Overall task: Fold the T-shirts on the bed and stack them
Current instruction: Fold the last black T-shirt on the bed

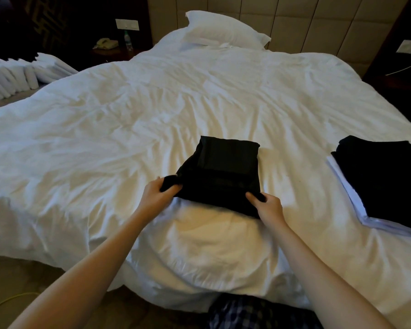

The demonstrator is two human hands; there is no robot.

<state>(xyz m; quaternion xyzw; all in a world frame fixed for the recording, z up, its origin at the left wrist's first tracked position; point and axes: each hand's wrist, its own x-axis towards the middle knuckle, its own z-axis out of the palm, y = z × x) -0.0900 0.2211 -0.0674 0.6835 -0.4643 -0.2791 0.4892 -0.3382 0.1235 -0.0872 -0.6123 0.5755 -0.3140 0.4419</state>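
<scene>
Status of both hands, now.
Left hand: closed, gripping the near-left corner of the black T-shirt.
Right hand: closed, pinching the same T-shirt's near-right corner.

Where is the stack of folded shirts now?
In the head view, the stack lies near the right edge of the bed, to the right of the black T-shirt at the centre.

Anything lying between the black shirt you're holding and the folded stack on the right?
Nothing visible. Only wrinkled white duvet lies between the black T-shirt, gripped by left hand and right hand, and the stack.
</scene>
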